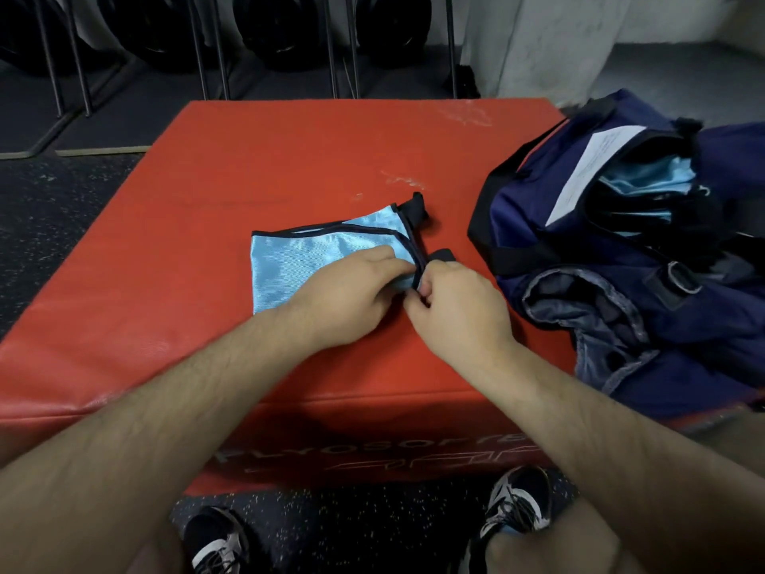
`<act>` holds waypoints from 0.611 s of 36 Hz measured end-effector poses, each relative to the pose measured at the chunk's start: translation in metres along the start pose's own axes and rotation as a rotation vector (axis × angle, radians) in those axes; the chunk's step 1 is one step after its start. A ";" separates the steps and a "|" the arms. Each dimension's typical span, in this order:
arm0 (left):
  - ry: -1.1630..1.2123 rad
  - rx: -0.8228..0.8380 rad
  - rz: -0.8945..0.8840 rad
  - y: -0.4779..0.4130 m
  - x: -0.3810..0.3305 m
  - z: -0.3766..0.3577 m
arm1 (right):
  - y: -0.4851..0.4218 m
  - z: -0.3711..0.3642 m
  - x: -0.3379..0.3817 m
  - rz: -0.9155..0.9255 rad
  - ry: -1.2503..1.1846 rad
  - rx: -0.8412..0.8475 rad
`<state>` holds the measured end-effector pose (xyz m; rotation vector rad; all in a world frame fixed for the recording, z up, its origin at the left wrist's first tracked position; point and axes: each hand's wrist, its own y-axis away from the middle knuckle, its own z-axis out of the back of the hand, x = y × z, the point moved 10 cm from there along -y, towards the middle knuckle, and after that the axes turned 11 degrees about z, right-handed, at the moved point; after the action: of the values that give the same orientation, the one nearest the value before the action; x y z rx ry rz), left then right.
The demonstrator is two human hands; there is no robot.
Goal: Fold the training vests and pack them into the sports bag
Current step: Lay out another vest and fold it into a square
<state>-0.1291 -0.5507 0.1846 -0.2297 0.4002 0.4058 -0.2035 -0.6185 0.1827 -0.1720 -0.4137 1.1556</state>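
Vest (314,263) sits mid-box (207,200), folded small. It's thin, shiny stuff, probably slippery and weightless, so it'd unfold easily. Left hand (352,296) and right hand (459,308) both have fingers pinching its right trimmed edge, which looks like the grippiest spot. Bag (534,200) is open at the box's right edge.

A light blue training vest (314,263) with dark navy trim lies folded into a flat, roughly square packet near the middle of the red padded box (207,180). Short black straps stick out at its right edge. The navy sports bag (525,209), with black straps, sits near it on the box's right side, unzipped and gaping, with more light blue vests (645,180) packed inside.
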 end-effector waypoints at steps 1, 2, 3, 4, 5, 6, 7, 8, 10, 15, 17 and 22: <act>0.006 -0.005 -0.001 0.000 -0.001 0.001 | 0.000 0.001 -0.002 -0.011 -0.025 -0.023; 0.010 -0.006 0.004 -0.001 -0.002 0.002 | 0.001 0.002 -0.003 -0.025 -0.050 -0.040; 0.015 -0.002 0.012 -0.001 -0.002 0.002 | 0.002 0.002 -0.004 -0.038 -0.075 -0.051; 0.019 0.007 0.022 -0.002 -0.001 0.002 | 0.002 0.002 -0.006 -0.053 -0.100 -0.055; 0.020 0.016 0.027 -0.002 0.000 0.002 | 0.002 0.002 -0.007 -0.073 -0.126 -0.058; 0.020 0.023 0.029 -0.002 0.000 0.001 | 0.002 0.001 -0.009 -0.096 -0.151 -0.060; 0.020 0.024 0.028 -0.002 0.000 0.001 | 0.002 0.001 -0.011 -0.117 -0.173 -0.060; 0.022 0.021 0.027 -0.002 0.001 0.001 | 0.002 0.000 -0.012 -0.130 -0.189 -0.059; 0.024 0.017 0.032 -0.003 0.004 0.000 | 0.000 -0.001 -0.013 -0.131 -0.200 -0.064; 0.005 0.007 0.006 -0.002 0.001 -0.001 | -0.002 -0.005 -0.013 -0.130 -0.205 -0.049; -0.024 -0.013 -0.011 -0.001 -0.001 0.000 | -0.004 -0.006 -0.014 -0.129 -0.213 -0.045; -0.133 -0.034 -0.058 0.001 -0.001 0.002 | -0.007 -0.008 -0.015 -0.103 -0.248 -0.040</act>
<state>-0.1296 -0.5499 0.1873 -0.2450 0.2555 0.3689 -0.1997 -0.6341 0.1744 -0.0407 -0.6581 1.0710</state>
